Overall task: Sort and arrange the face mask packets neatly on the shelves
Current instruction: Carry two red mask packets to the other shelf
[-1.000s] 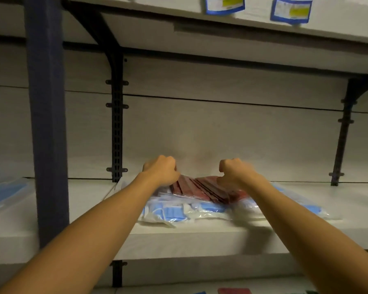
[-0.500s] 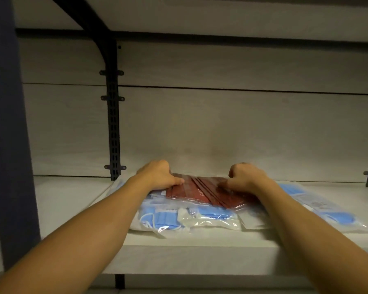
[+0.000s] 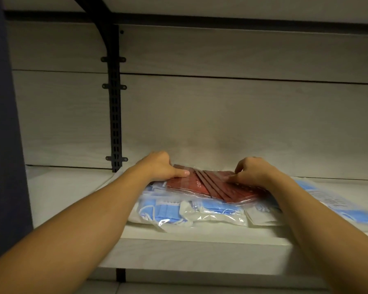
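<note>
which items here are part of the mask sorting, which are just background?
Job: red mask packet, held by left hand and right hand; blue mask packets beneath; another blue packet at right; shelf.
Background: black bracket, back panel.

Looks like a shop or stockroom w/ retail-type shelving. Pale wood-look shelf (image 3: 200, 236) sits in front of a matching back panel (image 3: 221, 113), w/ another board overhead. Black slotted upright (image 3: 114, 115) w/ a bracket is std store fixture hardware. Stock is sealed clear packets of masks: a red packet (image 3: 210, 184) lies atop blue packets (image 3: 179, 211), more blue ones at right (image 3: 338, 206).
</note>
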`<state>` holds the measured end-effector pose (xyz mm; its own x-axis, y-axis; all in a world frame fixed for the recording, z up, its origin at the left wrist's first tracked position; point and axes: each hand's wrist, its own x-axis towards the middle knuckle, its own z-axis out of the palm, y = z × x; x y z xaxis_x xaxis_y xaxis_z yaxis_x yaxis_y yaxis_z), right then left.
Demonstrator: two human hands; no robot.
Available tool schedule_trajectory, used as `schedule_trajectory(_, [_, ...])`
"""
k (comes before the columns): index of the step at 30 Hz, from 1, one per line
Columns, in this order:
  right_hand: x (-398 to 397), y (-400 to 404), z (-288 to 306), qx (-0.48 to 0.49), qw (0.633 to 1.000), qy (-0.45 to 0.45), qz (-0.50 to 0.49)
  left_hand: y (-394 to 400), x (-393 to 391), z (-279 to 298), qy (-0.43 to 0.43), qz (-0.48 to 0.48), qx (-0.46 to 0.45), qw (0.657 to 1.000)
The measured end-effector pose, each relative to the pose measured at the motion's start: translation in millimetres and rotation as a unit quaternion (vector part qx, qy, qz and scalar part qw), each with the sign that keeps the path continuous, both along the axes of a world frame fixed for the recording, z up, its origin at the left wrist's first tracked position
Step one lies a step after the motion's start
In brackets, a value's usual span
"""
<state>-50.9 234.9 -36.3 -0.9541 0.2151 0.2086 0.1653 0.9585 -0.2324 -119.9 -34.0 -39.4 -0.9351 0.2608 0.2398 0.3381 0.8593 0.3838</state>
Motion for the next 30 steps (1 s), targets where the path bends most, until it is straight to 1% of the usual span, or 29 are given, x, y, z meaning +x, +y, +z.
schedule_trajectory(3, [-1,1,0,-0.027,1.0,0.011,0.008,0,3,2,-0.004,-0.01,0.037,0.999])
schedule_trajectory(7, [1,2,2,-0.127,0.991,0.041,0.009,0,7,6,0.014,-0.025,0.094,0.995])
schedule_trajectory(10, [2,4,3,-0.195,0.979,0.062,0.008,1,9,8,0.039,-0.019,0.094,0.995])
schedule_trajectory(15, [4,1,5,-0.306,0.945,0.112,0.014,0,9,7,0.041,-0.003,0.103,0.994])
schedule_trajectory(19, [14,-8,12,-0.392,0.912,0.112,0.043,0,6,4,0.053,0.003,0.111,0.992])
schedule_trajectory(21, [21,-11,16,-0.409,0.906,0.088,0.059,0,6,3,0.051,-0.01,0.121,0.991])
schedule_trajectory(24, [27,-14,18,-0.41,0.907,0.051,0.078,1,11,4,0.04,-0.037,0.136,0.989])
schedule_trajectory(30, [27,-14,17,-0.434,0.894,0.03,0.111,-2,23,6,-0.009,-0.061,0.153,0.986])
